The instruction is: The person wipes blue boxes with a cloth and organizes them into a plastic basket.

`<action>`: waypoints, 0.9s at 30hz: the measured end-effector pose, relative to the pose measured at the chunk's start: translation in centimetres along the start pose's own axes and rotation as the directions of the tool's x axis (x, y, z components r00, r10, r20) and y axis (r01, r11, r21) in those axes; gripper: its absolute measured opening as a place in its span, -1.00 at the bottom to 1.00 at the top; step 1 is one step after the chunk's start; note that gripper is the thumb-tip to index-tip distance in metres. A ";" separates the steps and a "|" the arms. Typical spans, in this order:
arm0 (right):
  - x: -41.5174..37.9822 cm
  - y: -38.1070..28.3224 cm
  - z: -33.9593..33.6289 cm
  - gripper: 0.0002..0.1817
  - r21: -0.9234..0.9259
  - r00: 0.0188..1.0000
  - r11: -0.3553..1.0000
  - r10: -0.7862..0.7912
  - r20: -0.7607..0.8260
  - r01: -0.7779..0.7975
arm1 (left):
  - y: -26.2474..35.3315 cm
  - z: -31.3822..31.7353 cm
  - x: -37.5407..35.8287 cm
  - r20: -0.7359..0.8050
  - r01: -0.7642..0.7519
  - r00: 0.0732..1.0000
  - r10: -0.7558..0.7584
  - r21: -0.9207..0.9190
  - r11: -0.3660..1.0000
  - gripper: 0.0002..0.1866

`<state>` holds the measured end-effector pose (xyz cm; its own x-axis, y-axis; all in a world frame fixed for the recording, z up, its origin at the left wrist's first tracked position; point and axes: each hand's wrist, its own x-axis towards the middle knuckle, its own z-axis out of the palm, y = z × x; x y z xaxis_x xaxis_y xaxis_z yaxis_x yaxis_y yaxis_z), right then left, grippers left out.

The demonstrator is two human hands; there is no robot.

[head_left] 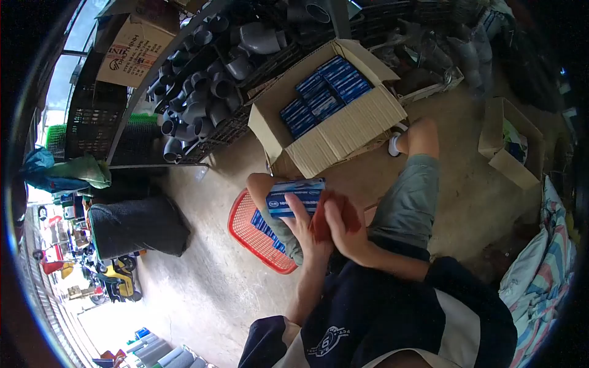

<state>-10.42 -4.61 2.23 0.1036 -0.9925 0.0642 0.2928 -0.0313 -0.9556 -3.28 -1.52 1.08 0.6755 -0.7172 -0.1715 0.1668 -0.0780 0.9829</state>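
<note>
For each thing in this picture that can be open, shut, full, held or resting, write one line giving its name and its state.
Blue box: held in both hands, closed.
Left hand: gripping the blue box from below.
Right hand: on the blue box's right end, holding a red cloth.
Large carton: flaps open, part filled with blue boxes.
Red basket: on the floor, blue boxes inside.
Small carton: open.

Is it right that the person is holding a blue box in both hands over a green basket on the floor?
Not quite. The basket is red, not green, as the head view shows. The rest holds: the left hand and right hand hold a blue box above it, and the basket sits on the floor.
</note>
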 end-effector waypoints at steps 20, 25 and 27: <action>4.8 2.2 -5.1 -0.64 -0.072 0.982 0.983 0.158 -0.099 -0.166 | 3.9 -0.7 -3.1 0.315 0.030 0.949 0.013 -0.131 0.991 0.15; 5.1 -5.0 -7.4 -0.59 -0.305 0.813 0.947 0.257 0.522 -0.104 | 2.8 -2.3 0.2 0.516 -0.504 0.812 0.273 0.383 0.774 0.27; 4.7 -5.7 -4.8 -0.69 -0.385 0.832 0.911 0.097 0.546 0.146 | 3.1 -2.8 -0.2 0.606 -0.532 0.773 0.189 0.456 0.714 0.31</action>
<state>-16.20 -9.63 6.58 0.6338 -0.7645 0.1178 -0.0835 -0.2190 -0.9721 -0.87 0.28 3.92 0.1182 -0.9886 0.0937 -0.5674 0.0102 0.8234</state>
